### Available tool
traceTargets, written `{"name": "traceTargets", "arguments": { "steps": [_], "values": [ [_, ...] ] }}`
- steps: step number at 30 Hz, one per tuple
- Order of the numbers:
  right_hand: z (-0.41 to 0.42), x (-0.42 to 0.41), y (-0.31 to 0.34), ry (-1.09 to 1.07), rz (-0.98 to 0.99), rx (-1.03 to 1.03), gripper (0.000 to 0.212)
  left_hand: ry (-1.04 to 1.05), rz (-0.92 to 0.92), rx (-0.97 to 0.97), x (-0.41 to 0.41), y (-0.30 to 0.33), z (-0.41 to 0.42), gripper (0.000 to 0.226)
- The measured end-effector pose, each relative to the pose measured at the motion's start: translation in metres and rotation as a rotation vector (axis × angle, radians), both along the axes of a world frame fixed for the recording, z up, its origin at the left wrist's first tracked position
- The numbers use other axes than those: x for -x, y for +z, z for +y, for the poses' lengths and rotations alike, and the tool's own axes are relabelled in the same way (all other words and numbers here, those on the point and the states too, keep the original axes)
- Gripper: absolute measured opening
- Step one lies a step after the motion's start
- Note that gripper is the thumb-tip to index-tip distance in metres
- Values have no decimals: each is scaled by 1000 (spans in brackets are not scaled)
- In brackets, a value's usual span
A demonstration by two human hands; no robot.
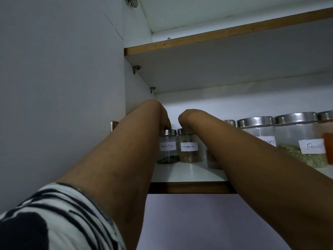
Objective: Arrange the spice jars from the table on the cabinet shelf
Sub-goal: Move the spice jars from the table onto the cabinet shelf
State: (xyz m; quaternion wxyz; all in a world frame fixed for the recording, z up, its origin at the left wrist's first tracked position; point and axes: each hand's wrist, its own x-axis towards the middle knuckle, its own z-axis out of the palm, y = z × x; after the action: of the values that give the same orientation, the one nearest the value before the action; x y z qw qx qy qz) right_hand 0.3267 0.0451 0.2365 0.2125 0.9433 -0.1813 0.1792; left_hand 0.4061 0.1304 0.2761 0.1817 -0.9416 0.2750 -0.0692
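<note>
Two small glass jars with steel lids stand side by side at the back left of the cabinet shelf (180, 175). The left one is labelled black pepper (168, 147), the right one cinnamon (189, 147). My left hand (163, 117) reaches in from above and its fingers close on the black pepper jar's lid. My right hand (185, 121) grips the lid of the cinnamon jar the same way. Both forearms stretch up into the cabinet and hide part of the shelf. A third small jar (212, 159) sits half hidden behind my right forearm.
Larger steel-lidded jars line the shelf's right side: one labelled cloves (261, 134), a fennel jar (302, 141) and an orange-filled jar (328, 141) at the frame edge. An upper shelf (216, 40) hangs overhead. The cabinet's left wall (138, 98) is close to my left hand.
</note>
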Motion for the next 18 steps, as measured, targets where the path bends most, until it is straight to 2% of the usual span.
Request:
{"name": "traceTargets", "arguments": {
  "steps": [3, 7, 9, 13, 18],
  "values": [
    [-4, 1, -4, 35, -43, -8, 3, -23, -20, 164, 4, 1, 0, 51],
    [-3, 3, -7, 51, -172, 33, 29, -37, -74, 254, 1, -1, -2, 52],
    [-1, 1, -6, 52, -184, 14, 32, -12, -66, 280, -8, -4, -6, 47],
    [1, -3, -3, 70, -176, -64, 36, -27, -179, 262, -19, -7, -10, 33],
    [5, -11, 1, 86, -125, -72, 35, -26, -260, 144, -17, -4, -9, 33]
  ]
}}
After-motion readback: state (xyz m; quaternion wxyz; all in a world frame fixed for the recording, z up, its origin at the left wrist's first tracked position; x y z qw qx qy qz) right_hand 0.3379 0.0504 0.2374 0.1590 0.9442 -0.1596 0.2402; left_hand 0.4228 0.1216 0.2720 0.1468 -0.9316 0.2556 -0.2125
